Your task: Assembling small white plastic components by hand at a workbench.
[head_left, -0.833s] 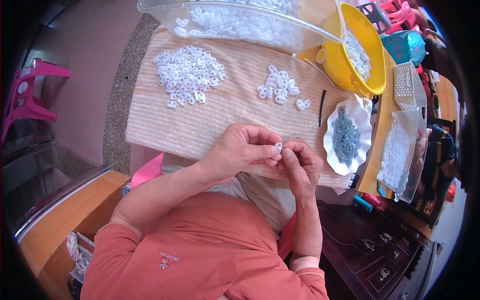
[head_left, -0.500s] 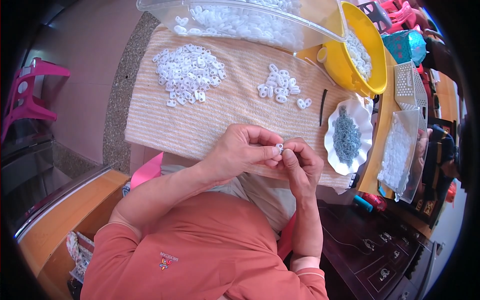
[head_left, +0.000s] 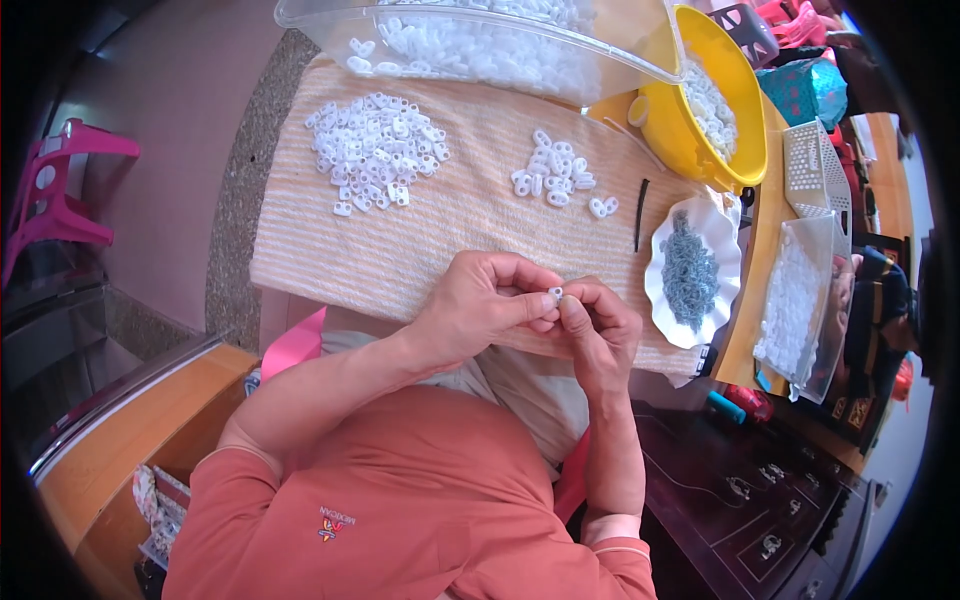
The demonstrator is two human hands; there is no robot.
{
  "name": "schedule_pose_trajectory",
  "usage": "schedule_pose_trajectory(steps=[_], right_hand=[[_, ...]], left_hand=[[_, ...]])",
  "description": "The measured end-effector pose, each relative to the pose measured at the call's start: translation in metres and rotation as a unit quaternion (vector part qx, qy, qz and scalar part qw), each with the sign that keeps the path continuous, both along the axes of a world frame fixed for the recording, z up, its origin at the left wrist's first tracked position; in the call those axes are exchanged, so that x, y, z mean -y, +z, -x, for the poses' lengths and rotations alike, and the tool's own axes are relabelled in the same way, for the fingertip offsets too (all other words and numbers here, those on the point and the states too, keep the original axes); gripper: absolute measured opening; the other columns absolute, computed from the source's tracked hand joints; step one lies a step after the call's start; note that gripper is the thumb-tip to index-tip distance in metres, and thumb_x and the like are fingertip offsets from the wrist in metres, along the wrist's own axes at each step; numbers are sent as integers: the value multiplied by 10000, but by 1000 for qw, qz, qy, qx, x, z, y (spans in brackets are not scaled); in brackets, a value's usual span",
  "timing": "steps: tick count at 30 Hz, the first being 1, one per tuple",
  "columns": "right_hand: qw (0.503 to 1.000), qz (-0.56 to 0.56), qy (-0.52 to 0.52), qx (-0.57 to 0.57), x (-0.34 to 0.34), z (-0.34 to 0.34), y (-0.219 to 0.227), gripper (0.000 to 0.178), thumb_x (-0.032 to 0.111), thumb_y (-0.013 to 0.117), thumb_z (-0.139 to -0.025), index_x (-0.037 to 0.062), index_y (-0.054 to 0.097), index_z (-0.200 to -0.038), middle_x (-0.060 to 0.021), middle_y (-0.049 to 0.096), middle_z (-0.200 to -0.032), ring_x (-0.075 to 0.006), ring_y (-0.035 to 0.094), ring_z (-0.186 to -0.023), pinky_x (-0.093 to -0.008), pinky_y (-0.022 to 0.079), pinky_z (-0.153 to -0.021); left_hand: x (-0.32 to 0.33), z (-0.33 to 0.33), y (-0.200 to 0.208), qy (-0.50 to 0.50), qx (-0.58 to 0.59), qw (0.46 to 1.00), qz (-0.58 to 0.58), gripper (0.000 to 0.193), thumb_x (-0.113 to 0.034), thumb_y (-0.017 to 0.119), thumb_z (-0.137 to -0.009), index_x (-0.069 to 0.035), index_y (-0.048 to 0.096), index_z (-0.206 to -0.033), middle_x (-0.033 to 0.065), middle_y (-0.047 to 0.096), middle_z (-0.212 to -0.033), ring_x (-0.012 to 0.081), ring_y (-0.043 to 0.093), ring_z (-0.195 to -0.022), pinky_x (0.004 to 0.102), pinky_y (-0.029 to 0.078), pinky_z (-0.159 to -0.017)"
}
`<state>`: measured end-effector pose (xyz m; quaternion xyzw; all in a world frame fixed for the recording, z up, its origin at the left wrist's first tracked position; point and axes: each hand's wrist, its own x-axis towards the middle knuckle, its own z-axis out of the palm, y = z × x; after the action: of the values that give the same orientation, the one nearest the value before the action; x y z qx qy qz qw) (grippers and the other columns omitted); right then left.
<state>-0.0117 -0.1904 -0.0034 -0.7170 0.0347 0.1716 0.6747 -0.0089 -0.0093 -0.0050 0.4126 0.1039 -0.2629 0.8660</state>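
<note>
Over the near edge of the striped towel (head_left: 340, 250), my left hand (head_left: 480, 300) is closed, pinching a small white plastic piece with holes (head_left: 556, 293) between thumb and forefinger. My right hand (head_left: 603, 325) meets it from the right, thumb and forefinger pressed together at the piece's edge; whatever is between those fingertips is too small to make out. Beyond my hands lie a large heap of similar white pieces (head_left: 375, 150) and a smaller heap of oval white pieces (head_left: 550, 168). On the right, a scalloped white dish (head_left: 660, 300) holds many small grey metal parts (head_left: 690, 270).
A clear bin (head_left: 640, 45) of white pieces stands at the far edge, beside a yellow bowl (head_left: 655, 140) with more. A thin black stick (head_left: 641, 215) lies near the dish. Farther right are a perforated white basket (head_left: 808, 160) and a clear tray (head_left: 825, 300).
Both hands stay together at the small white piece, with only slight finger movement. The table's right side appears shifted a little leftward in the view.
</note>
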Motion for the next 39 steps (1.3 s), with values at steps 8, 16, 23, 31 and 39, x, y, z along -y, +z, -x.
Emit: schedule_pose_trajectory(steps=[8,16,23,31,39], right_hand=[[999,29,-4,14,0,-1,5,130,81,571,-892,-14,632,-957,-18,643,-883,-69,582,-808,-217,474,-722],[993,45,27,102,8,-1,-14,184,41,572,-924,-61,622,-1068,-97,651,-871,-133,631,-690,-227,514,-602],[997,25,-15,68,8,-3,-9,222,45,596,-911,-43,602,-1115,-96,660,-866,-121,604,-661,-227,507,-601],[937,286,-5,200,5,-27,20,183,58,633,-831,-16,649,-998,-120,666,-856,-196,635,-744,-308,494,-702],[801,476,43,360,-3,-69,31,165,54,615,-848,-1,635,-1003,-153,614,-858,-316,616,-693,-364,473,-616]], left_hand=[[1,-1,2,9,11,1000,10,200,-29,630,-878,59,611,-1056,86,663,-892,107,638,-783,222,542,-709],[-4,-4,2,19,6,1000,21,201,-23,627,-876,57,605,-1058,85,658,-898,111,639,-783,225,543,-703],[-7,-5,3,20,-6,1000,12,203,-22,625,-878,40,602,-1070,82,652,-927,124,648,-820,246,557,-736],[-8,-5,4,33,-17,999,15,188,-20,636,-869,22,610,-1051,80,653,-920,141,656,-829,269,566,-757],[-6,-4,3,41,-19,999,17,189,-19,643,-862,21,610,-1044,82,652,-921,146,655,-826,277,566,-761]])
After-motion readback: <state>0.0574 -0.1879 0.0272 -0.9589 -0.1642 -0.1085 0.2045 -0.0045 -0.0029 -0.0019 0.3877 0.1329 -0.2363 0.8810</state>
